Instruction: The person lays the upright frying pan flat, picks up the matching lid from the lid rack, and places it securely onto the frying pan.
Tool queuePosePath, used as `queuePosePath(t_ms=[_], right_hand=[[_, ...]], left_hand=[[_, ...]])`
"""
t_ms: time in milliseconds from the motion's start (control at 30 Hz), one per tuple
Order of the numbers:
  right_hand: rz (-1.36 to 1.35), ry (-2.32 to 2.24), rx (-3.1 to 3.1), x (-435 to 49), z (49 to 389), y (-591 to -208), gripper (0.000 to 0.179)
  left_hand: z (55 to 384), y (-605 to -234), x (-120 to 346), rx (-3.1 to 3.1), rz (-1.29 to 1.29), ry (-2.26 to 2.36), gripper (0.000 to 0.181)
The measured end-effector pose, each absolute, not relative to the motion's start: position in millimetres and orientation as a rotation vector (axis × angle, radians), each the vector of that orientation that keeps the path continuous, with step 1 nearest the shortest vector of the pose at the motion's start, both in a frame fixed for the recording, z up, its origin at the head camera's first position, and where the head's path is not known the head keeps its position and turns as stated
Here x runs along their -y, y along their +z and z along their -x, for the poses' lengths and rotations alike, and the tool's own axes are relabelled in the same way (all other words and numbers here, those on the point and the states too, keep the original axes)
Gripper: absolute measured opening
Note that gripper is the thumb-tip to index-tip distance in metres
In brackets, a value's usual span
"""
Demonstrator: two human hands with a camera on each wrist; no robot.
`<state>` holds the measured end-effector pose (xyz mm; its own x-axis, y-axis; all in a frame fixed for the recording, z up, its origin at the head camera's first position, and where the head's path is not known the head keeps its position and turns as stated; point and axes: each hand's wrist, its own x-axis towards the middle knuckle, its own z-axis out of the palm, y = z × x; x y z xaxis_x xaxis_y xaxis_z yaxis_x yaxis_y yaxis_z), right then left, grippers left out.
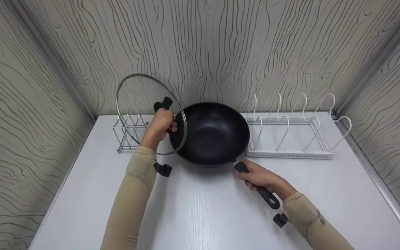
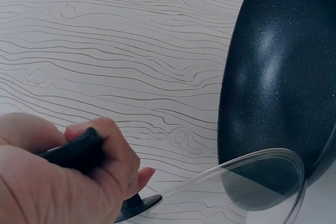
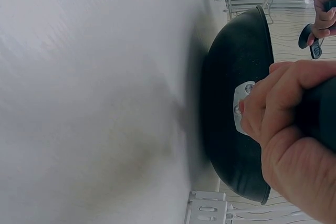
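A black wok [image 1: 209, 133] with a dark, speckled inside is at the middle back of the table. My right hand [image 1: 257, 175] grips its long black handle [image 1: 268, 198]; the right wrist view shows the fingers wrapped round it beside a riveted metal bracket [image 3: 241, 107]. A clear glass lid [image 1: 135, 92] with a metal rim is in my left hand [image 1: 161, 123], which grips its black knob [image 1: 167, 101]. The lid stands tilted, its right edge overlapping the wok's left side in the head view. In the left wrist view the curled fingers [image 2: 118, 153] close round the knob.
On the left, behind the lid, stands a small metal wire rack [image 1: 127, 147]. A longer white rack [image 1: 290, 155] with curved upright prongs is at the right, close beside the wok. Wood-patterned panels [image 1: 214, 48] enclose the white table [image 1: 200, 211] at the back and sides.
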<state>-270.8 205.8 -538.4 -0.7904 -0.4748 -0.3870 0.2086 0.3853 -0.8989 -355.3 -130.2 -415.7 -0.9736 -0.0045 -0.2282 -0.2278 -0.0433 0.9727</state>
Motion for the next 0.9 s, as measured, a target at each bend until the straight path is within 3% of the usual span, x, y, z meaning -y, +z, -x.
queuePosePath(t_ms=[900], right_hand=[[0.2,-1.429,-2.046,-205.9,271.5,-538.8,0.039]], left_hand=[[360.4,-423.1,120.1,-2.008,0.268,2.155,0.022]])
